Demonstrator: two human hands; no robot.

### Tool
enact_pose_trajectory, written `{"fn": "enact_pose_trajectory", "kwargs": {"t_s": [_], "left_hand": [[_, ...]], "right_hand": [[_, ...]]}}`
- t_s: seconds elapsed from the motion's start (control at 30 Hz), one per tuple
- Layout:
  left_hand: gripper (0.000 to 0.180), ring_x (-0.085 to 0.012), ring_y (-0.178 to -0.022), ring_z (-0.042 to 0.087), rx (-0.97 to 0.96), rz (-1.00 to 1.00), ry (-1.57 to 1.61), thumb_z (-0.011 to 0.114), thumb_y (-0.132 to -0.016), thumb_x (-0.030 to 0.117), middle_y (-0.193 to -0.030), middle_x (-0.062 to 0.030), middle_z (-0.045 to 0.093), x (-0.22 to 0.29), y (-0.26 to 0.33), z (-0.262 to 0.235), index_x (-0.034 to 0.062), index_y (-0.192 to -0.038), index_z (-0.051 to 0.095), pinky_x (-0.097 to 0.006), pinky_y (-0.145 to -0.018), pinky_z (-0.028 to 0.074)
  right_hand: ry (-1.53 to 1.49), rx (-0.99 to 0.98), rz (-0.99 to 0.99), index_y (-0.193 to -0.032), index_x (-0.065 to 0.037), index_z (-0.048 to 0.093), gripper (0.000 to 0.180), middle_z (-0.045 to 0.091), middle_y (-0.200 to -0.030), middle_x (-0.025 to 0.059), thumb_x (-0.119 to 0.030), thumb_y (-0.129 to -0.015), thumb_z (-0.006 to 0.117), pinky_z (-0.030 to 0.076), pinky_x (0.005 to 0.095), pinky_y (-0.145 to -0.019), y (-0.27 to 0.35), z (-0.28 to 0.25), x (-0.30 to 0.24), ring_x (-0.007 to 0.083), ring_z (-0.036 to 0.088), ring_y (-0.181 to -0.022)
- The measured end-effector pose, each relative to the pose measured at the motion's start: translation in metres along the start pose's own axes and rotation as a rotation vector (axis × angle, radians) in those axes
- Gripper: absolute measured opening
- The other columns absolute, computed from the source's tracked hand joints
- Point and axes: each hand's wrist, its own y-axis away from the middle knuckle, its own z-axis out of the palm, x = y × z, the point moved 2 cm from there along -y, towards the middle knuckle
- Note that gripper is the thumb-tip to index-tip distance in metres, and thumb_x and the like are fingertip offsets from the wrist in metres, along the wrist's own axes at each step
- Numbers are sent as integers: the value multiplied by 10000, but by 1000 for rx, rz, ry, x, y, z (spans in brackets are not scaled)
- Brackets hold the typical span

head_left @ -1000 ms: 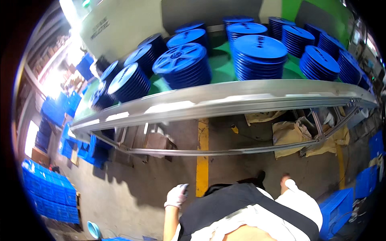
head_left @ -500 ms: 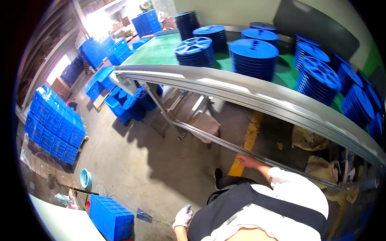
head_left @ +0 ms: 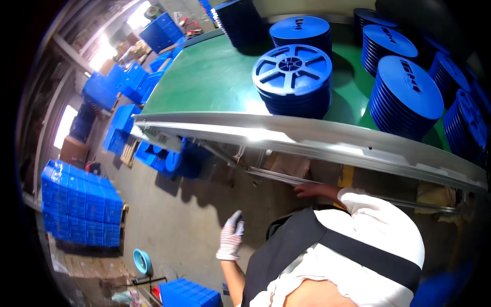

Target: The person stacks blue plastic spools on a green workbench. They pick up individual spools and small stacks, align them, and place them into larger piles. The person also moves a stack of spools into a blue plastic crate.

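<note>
My left hand [head_left: 231, 236], in a striped white and grey glove, hangs over the concrete floor, its fingers loosely extended and holding nothing. My bare right hand [head_left: 308, 190] is in front of my body, close to the lower rail of the table frame in the picture; whether it touches the rail I cannot tell. Its fingers are stretched out and empty. Beyond the metal edge [head_left: 255, 134], stacks of blue plastic reels stand on a green table surface [head_left: 204, 82]. The nearest spoked reel stack [head_left: 292, 77] is ahead of me, and another stack [head_left: 406, 97] stands to its right.
Blue crates [head_left: 82, 204] are piled on a pallet at the left. Lower down are a light-blue basin [head_left: 142, 261] and a blue ribbed bin [head_left: 189, 294]. More blue bins [head_left: 120, 123] stand toward the far left. Brown sacking [head_left: 434, 197] lies beneath the table at the right.
The table edge and reel stacks appear nearer and larger as my view has shifted. My gloved left hand has risen in the picture. Both hands remain empty.
</note>
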Motion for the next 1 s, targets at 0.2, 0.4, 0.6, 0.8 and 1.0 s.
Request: {"fn": "enact_pose_trajectory", "kwargs": {"t_s": [0.2,0.4,0.6,0.8,1.0], "left_hand": [[479,-190,-1160,567,-373,158,414,500,-887,-81,-1284,-133,584,78,-140,-100,-27,-1361,463,-305,-988,439],[516,-304,-1101,595,-792,617,573,597,-874,198,-1207,-226,593,147,-317,-185,-96,-1284,489,-438,-994,428],[485,-226,-994,602,-589,424,280,474,-967,305,-1230,-151,590,198,-483,-229,-21,-1326,493,-372,-929,473],[499,-346,-1197,533,-683,252,666,448,-994,237,-1386,-192,462,190,-691,-187,22,-1433,346,-427,-1033,446],[638,-342,-1423,201,-529,-162,1045,386,-959,548,-1558,-123,231,201,-742,-116,179,-1469,287,-500,-1164,170]], "right_hand": [[-337,-77,79,-1395,-64,438,540,531,-1347,136,-364,-961,553,398,360,-1038,-18,-92,-168,237,500,-1247],[-1108,279,63,-1411,-68,421,505,502,-1381,107,-324,-989,524,339,355,-1094,-41,-113,-207,218,450,-1292],[-738,335,-121,-1477,-30,307,707,281,-1536,151,-502,-971,458,166,379,-1161,-47,-194,-376,279,213,-1438],[-259,301,-359,-1411,105,330,930,329,-1491,241,-646,-885,483,283,446,-1111,-60,-337,-498,393,320,-1384],[-66,1008,-5,-1460,21,242,943,255,-1528,205,-707,-875,367,224,490,-1123,-178,-545,-431,371,258,-1410]]}}
